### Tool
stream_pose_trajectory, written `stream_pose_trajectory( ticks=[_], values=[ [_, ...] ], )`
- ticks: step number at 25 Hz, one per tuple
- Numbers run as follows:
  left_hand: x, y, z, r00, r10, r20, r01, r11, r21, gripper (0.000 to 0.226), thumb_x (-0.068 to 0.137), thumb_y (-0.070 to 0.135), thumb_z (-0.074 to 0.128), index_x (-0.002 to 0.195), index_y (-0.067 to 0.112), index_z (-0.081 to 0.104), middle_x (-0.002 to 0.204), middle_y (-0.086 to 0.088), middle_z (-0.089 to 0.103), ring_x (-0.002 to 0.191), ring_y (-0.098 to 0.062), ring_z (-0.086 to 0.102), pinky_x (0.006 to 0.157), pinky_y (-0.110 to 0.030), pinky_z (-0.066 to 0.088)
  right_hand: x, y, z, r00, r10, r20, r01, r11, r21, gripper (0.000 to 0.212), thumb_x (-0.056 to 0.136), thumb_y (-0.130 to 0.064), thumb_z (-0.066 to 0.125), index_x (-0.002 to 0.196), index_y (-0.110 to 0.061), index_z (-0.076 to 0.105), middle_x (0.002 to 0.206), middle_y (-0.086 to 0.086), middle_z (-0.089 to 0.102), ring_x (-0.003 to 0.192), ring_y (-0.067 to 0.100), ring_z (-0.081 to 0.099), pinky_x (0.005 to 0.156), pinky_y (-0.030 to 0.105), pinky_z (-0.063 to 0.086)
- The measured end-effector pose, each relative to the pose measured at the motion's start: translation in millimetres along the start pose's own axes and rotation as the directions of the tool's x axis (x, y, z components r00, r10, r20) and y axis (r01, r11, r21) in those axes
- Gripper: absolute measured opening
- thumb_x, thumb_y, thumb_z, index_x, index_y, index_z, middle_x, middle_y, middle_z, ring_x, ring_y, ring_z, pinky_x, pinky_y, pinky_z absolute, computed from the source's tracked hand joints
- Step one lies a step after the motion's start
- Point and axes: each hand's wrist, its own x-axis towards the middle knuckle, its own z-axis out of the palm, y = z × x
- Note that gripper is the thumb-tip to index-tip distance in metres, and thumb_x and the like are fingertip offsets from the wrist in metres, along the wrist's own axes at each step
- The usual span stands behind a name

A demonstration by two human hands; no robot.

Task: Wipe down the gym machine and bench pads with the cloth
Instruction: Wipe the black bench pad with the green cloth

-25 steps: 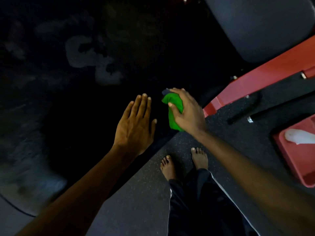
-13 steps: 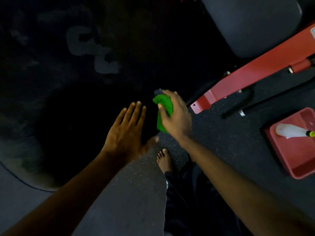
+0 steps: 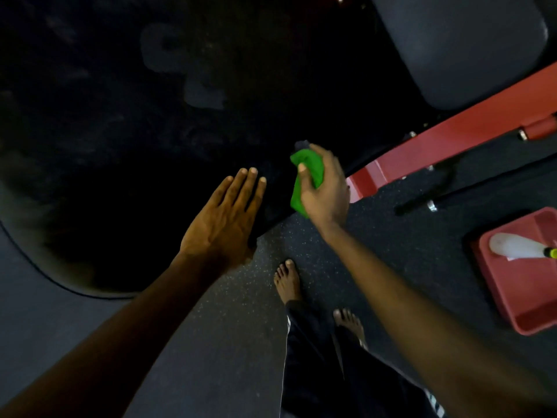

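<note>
Cloth (image 3: 303, 163) sat bunched, gripped by the right hand (image 3: 327, 191); left hand (image 3: 223, 218) straight-fingered over the dark pad (image 3: 120, 146). Wiping it probably needed a pressed sweep next.

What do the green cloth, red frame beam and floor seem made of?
Green cloth: soft matte fabric, bunched and creased in the right hand. Red frame beam: probably painted metal, smooth and straight-edged like box section. Floor: likely rubber matting, dark, matte, pale-speckled.

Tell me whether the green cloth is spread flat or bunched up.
Bunched up: the green cloth is wadded inside the right hand, whose fingers and thumb curl around it, with only folds showing.
</note>
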Motion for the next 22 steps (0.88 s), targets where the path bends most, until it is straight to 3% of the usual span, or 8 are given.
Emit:
stream_pose_trajectory(
  ticks=[5,7,10,13,15,17,19,22],
  values=[
    [2.0,0.7,1.7,1.000,-0.011,0.007,0.010,0.999,0.039,0.106,0.090,0.065,0.035,0.151,0.006,-0.028,0.159,-0.018,-0.030,0.150,-0.030,-0.024,0.125,-0.044,-0.007,-28.2,27.3,-15.5,0.897,-0.379,0.230,0.385,0.923,0.018,0.054,0.098,-0.032,0.056,0.147,-0.013,0.047,0.152,0.003,0.047,0.148,0.019,0.034,0.120,0.038,0.033],
    [0.9,1.4,0.4,1.000,-0.007,0.008,0.006,0.998,0.065,0.105,0.091,0.065,0.035,0.150,0.006,-0.029,0.159,-0.017,-0.032,0.149,-0.029,-0.025,0.124,-0.044,-0.008,-2.5,49.5,-22.3,0.923,-0.328,0.201,0.340,0.940,-0.025,0.053,0.099,-0.029,0.058,0.148,-0.015,0.045,0.152,0.004,0.047,0.146,0.021,0.037,0.115,0.028,0.035],
    [0.1,1.0,1.7,1.000,-0.005,-0.002,0.005,0.995,0.101,0.107,0.091,0.068,0.034,0.150,0.006,-0.030,0.159,-0.017,-0.032,0.149,-0.029,-0.025,0.125,-0.044,-0.007,30.9,65.5,-29.6,0.991,-0.119,0.052,0.120,0.993,-0.020,0.049,0.099,-0.028,0.060,0.145,-0.019,0.048,0.143,0.001,0.052,0.130,0.018,0.052,0.091,0.002,0.033],
    [0.5,0.1,2.2,1.000,0.003,-0.017,-0.001,0.995,0.095,0.108,0.089,0.069,0.035,0.152,0.007,-0.028,0.161,-0.016,-0.028,0.151,-0.029,-0.022,0.125,-0.044,-0.004,27.6,61.6,-26.9,0.995,-0.094,-0.029,0.095,0.995,0.020,0.047,0.098,-0.030,0.061,0.142,-0.018,0.052,0.139,0.000,0.056,0.125,0.017,0.055,0.091,0.015,0.044],
    [0.5,0.5,2.3,1.000,0.000,-0.013,0.002,0.995,0.095,0.108,0.088,0.069,0.037,0.152,0.008,-0.026,0.162,-0.016,-0.025,0.152,-0.028,-0.019,0.125,-0.043,-0.004,0.7,48.0,-11.8,0.983,-0.185,-0.018,0.186,0.982,0.026,0.048,0.097,-0.033,0.060,0.143,-0.019,0.051,0.143,0.001,0.054,0.133,0.019,0.051,0.102,0.030,0.048],
    [3.0,1.8,0.8,1.000,0.003,-0.007,-0.002,0.995,0.100,0.110,0.088,0.068,0.041,0.154,0.008,-0.023,0.163,-0.016,-0.022,0.152,-0.028,-0.015,0.125,-0.043,-0.003,-29.4,38.3,1.8,0.941,-0.337,0.018,0.336,0.941,0.042,0.050,0.097,-0.032,0.059,0.144,-0.015,0.050,0.146,0.002,0.052,0.141,0.020,0.044,0.113,0.039,0.042],
    [4.7,1.8,-0.2,1.000,-0.003,0.000,0.003,0.995,0.100,0.111,0.087,0.066,0.046,0.154,0.009,-0.021,0.163,-0.014,-0.021,0.153,-0.027,-0.015,0.125,-0.042,-0.003,-36.3,40.6,5.6,0.890,-0.455,0.023,0.454,0.890,0.048,0.050,0.098,-0.030,0.058,0.143,-0.009,0.050,0.146,0.005,0.052,0.142,0.022,0.043,0.116,0.043,0.039],
    [1.6,0.8,0.8,1.000,0.002,-0.014,-0.001,0.998,0.066,0.103,0.090,0.060,0.044,0.155,0.012,-0.021,0.163,-0.012,-0.023,0.152,-0.025,-0.018,0.125,-0.041,-0.005,-17.6,56.6,-1.0,0.890,-0.456,-0.015,0.456,0.890,-0.003,0.048,0.099,-0.030,0.057,0.141,-0.010,0.049,0.141,0.007,0.055,0.133,0.023,0.051,0.108,0.043,0.046]
  ],
)
